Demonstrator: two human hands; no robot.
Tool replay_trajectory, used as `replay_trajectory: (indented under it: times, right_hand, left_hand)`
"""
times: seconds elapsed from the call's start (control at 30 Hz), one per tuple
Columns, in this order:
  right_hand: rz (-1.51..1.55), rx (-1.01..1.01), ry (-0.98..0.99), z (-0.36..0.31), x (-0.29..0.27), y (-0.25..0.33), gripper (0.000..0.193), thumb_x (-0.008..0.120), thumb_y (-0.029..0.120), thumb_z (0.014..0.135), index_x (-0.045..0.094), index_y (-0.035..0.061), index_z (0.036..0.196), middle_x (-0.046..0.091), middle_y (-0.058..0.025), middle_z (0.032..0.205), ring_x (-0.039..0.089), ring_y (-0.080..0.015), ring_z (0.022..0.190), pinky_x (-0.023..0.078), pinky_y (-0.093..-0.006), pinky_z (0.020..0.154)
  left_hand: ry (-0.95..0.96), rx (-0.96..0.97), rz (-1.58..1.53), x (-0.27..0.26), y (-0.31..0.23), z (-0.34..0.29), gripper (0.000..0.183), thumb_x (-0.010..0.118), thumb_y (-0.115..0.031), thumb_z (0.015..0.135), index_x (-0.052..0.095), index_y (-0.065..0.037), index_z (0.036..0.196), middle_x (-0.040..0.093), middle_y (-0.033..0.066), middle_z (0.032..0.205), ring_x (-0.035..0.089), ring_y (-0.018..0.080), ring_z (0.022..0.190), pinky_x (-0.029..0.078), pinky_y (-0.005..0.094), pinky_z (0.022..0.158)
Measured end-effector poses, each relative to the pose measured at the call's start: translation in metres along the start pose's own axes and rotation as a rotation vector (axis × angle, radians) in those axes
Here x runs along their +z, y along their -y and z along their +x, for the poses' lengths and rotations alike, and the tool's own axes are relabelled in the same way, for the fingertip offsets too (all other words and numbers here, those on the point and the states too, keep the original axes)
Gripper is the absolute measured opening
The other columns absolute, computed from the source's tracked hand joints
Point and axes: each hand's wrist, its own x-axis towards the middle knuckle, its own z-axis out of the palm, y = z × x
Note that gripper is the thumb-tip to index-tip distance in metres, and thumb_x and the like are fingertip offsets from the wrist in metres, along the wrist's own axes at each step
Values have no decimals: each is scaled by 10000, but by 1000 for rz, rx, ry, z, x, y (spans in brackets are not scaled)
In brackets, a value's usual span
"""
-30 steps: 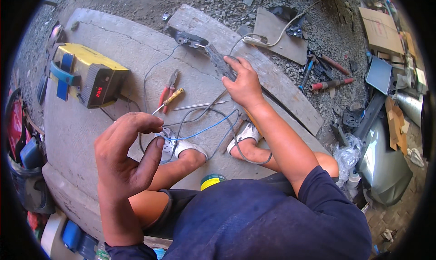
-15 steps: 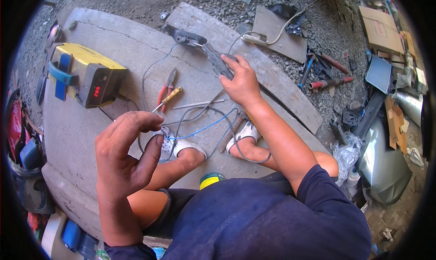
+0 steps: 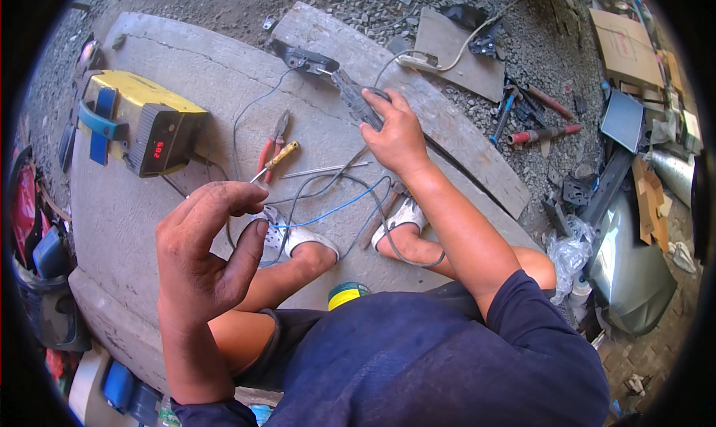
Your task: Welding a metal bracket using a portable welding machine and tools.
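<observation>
My left hand is raised in front of me, fingers curled in a C, with thumb and forefinger apart and nothing visible between them. Below its fingertips on the slab lies a screwdriver with a yellow handle, beside red-handled pliers. My right hand reaches forward and grips the near end of a long dark blocky part. The far end of that part meets a dark bracket lying on the plank, with a thin pale rod showing between them. My palm hides the gripped end.
A yellow machine with a lit red display stands at left. Cables loop around my shoes on the concrete slab. Beyond the wooden plank are a power strip and a red pipe. Car parts and cardboard crowd the right.
The digits on the machine's display differ. Both hands keep practically the same position and shape.
</observation>
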Motion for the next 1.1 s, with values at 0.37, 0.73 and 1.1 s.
replay_trajectory:
  times: [0.37, 0.73, 1.1]
  right_hand:
    - [7, -1, 2, -2, 2, 2, 614, 826, 192, 858, 730, 156, 1464, 596, -351, 1505, 640, -502, 1345, 530, -469, 1154]
    - [-3, 3, 3, -4, 0, 1, 607, 815, 197, 867, 731, 163, 1468, 588, -358, 1512, 628, -515, 1352, 519, -473, 1166]
    - [66, -10, -20, -1, -2, 13, 607, 816, 190, 867, 733, 164, 1468, 595, -351, 1509, 632, -495, 1360, 526, -468, 1156]
  left_hand:
    - [9, 4, 2, 1, 1, 0, 335, 739, 48, 803, 752, 30, 1137, 788, 150, 984, 805, 260, 917, 608, 348, 834]
    - [25, -11, -4, 2, 3, 2, 348, 738, 61, 815, 753, 30, 1161, 786, 153, 991, 810, 254, 929, 614, 347, 839]
    - [18, -20, -6, 2, 3, 0, 332, 765, 67, 829, 758, 24, 1158, 783, 151, 1000, 795, 248, 918, 613, 341, 826]
